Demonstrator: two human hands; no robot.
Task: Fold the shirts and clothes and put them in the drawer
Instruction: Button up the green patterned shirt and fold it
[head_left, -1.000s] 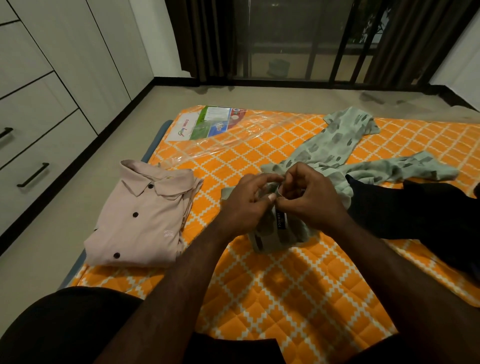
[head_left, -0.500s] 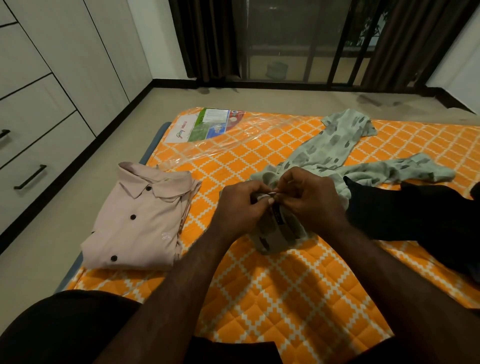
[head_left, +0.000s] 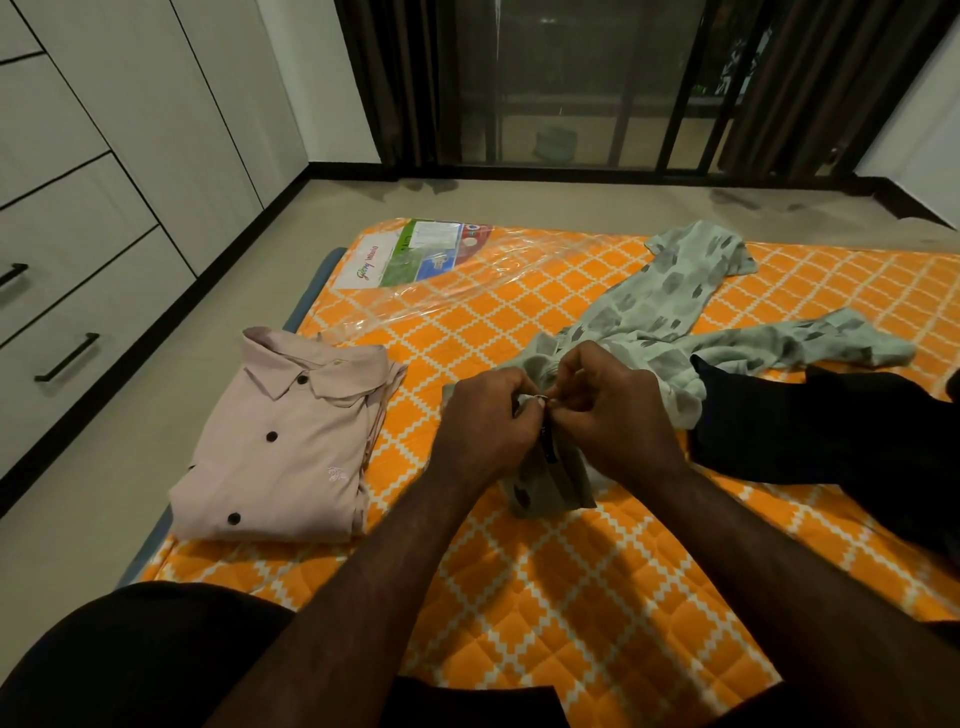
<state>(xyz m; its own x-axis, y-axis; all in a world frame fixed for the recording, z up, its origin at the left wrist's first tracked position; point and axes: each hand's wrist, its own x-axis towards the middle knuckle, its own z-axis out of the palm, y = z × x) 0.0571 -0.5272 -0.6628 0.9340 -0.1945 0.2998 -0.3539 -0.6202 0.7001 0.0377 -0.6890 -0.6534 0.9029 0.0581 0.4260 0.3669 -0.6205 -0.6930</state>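
Both hands meet mid-mattress. Left hand (head_left: 485, 415) and right hand (head_left: 605, 410) have fingers curled, pinching the collar/placket area of the green patterned shirt (head_left: 670, 306) between fingertips. Looks like a button being fastened, though the button itself is too small to confirm. A dark neck label shows just below the pinch.

The shirt lies unfolded, its near end bunched under the hands, body and sleeve trailing to the far right across the orange quilted mattress (head_left: 519, 597). Its right edge touches or slips under a dark garment (head_left: 831, 431).

Handling, my read:
- thin, light, limp fabric; no stiffness, so it won't hold shape when lifted
- pinch grip is fine for the placket; for folding, take it at shoulders or side seams with both hands and smooth it flat first
- not fragile, low slip on the quilt
- the sleeve under the dark garment may drag when pulled

Left of the hands, the pink button shirt (head_left: 280, 441) sits folded at the mattress's left edge, not yet put away. Drawer fronts (head_left: 67, 358) at far left are closed. Clear plastic packaging (head_left: 441, 275) lies at the far edge.

Versus the earlier frames: same two-hand pinch on the same spot, hands nudged slightly. Shirt layout is unchanged; pink shirt unmoved.
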